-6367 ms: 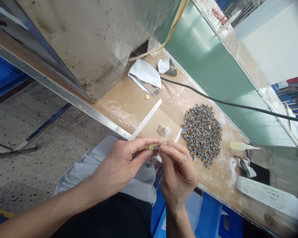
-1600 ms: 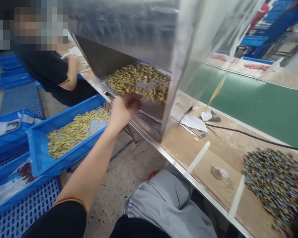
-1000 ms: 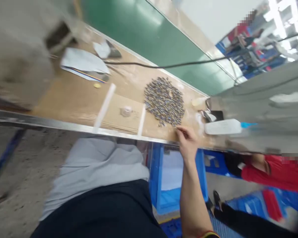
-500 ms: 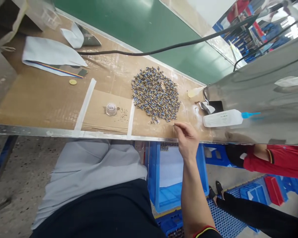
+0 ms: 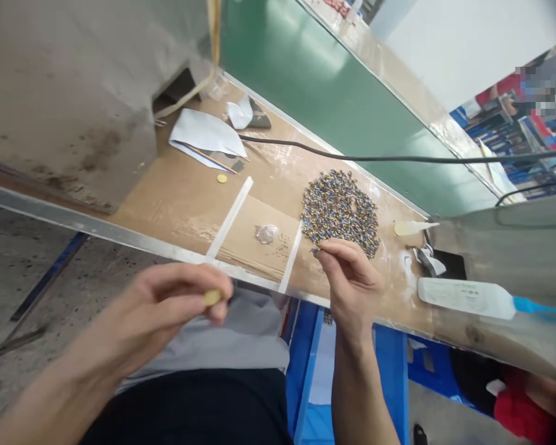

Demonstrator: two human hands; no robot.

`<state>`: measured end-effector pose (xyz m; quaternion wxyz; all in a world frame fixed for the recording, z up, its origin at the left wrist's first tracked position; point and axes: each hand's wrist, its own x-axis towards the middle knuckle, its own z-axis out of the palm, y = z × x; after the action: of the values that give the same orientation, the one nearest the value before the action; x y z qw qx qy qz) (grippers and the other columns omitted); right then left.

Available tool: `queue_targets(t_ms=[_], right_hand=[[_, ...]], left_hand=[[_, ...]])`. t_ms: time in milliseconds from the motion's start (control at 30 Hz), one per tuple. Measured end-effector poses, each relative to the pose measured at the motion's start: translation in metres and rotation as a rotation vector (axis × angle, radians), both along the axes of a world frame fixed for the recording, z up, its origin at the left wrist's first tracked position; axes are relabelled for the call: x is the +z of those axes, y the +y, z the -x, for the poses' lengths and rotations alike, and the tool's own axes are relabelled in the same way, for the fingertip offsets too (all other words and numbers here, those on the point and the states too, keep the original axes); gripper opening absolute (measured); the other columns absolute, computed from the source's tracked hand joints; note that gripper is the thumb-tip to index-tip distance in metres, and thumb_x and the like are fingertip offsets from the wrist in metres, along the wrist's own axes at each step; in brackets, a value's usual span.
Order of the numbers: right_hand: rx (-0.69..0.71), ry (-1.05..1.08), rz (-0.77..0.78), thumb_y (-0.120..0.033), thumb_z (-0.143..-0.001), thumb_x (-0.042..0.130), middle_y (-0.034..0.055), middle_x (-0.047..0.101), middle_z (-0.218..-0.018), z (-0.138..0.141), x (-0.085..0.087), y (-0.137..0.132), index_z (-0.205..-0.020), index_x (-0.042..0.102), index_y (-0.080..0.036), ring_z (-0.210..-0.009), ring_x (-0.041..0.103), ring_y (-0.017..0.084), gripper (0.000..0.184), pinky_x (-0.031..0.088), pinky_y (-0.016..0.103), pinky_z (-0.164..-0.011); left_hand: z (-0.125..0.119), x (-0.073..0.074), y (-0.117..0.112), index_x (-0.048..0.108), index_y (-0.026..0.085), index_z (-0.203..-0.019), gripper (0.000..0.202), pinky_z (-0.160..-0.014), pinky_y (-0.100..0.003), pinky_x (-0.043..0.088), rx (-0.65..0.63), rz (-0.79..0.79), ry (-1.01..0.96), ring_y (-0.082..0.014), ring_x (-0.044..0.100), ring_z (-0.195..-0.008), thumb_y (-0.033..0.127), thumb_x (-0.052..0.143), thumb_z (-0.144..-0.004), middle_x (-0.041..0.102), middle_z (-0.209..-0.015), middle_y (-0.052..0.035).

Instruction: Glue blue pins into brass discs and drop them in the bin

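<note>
A: What is in each hand?

B: The left hand (image 5: 167, 306) pinches a small yellow disc (image 5: 212, 297) between thumb and fingertips, raised in front of the lap, short of the counter (image 5: 176, 204) edge. The right hand (image 5: 352, 281) is narrowed on a tiny blue and brass part (image 5: 314, 250) at its fingertips, just at the near rim of the pile (image 5: 340, 210).

A: How far along does it look?

B: Early in a cycle, I judge. Both pieces are picked up but held well apart, so nothing is joined yet. The pile is large, which suggests plenty left.

A: And the pose?

B: The left forearm comes in from the lower left, palm turned inward, fingers curled round the disc. The right forearm rises straight from below, wrist bent forward, thumb and forefinger pointing toward the pile, the other fingers folded.

A: What lies around them?

B: Between two white strips (image 5: 229, 216) on the cardboard sits a small clear cap (image 5: 267, 233) with specks beside it. A lone yellow disc (image 5: 221, 178) lies farther back, near folded paper (image 5: 206, 133). A black cable (image 5: 352, 157) crosses behind the pile. To the right lie a squeeze bottle (image 5: 467, 298) with a blue tip and a small dropper (image 5: 410, 228). Beyond runs a green belt (image 5: 333, 93); a metal housing (image 5: 74, 93) stands at the left.
</note>
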<state>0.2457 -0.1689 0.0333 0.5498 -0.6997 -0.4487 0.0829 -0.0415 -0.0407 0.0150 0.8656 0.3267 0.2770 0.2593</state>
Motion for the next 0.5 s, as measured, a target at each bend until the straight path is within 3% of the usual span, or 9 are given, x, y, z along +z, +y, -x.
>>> queue_targets(t_ms=[67,200,367,500], right_hand=[[0.068,-0.029,0.001,-0.018,-0.105,0.084,0.0030,0.082,-0.114,0.011,0.001,0.020,-0.110,0.090,-0.030,-0.110,0.078,0.019,0.014,0.065,0.035,-0.097],[0.120,-0.056,0.045,-0.019,-0.107,0.083,0.0026,0.082,-0.115,0.022,-0.002,0.038,-0.113,0.090,-0.030,-0.110,0.078,0.019,0.014,0.063,0.037,-0.099],[0.111,-0.077,0.043,-0.020,-0.106,0.085,0.0027,0.083,-0.115,0.028,-0.006,0.044,-0.114,0.090,-0.029,-0.109,0.079,0.019,0.013,0.063,0.036,-0.098],[0.107,-0.146,0.048,-0.020,-0.106,0.085,0.0027,0.084,-0.114,0.030,-0.006,0.048,-0.112,0.090,-0.029,-0.108,0.079,0.019,0.012,0.064,0.036,-0.096]], left_hand=[[-0.011,-0.009,-0.003,0.095,0.020,-0.106,0.011,-0.082,-0.023,0.072,-0.028,0.103,-0.062,-0.0158,0.083,-0.085,0.022,0.098,-0.096,0.087,-0.107,-0.0072],[-0.029,-0.016,0.000,0.095,0.020,-0.115,0.021,-0.087,-0.022,0.073,0.038,0.225,-0.150,-0.0142,0.084,-0.087,0.025,0.100,-0.095,0.088,-0.112,-0.0073],[-0.024,-0.014,0.004,0.095,0.020,-0.109,0.021,-0.089,-0.023,0.074,0.057,0.235,-0.131,-0.0153,0.087,-0.089,0.025,0.104,-0.091,0.090,-0.110,-0.0071],[-0.021,-0.014,0.008,0.095,0.020,-0.103,0.020,-0.082,-0.020,0.073,0.082,0.161,-0.042,-0.0150,0.086,-0.080,0.024,0.106,-0.087,0.089,-0.093,-0.0049]])
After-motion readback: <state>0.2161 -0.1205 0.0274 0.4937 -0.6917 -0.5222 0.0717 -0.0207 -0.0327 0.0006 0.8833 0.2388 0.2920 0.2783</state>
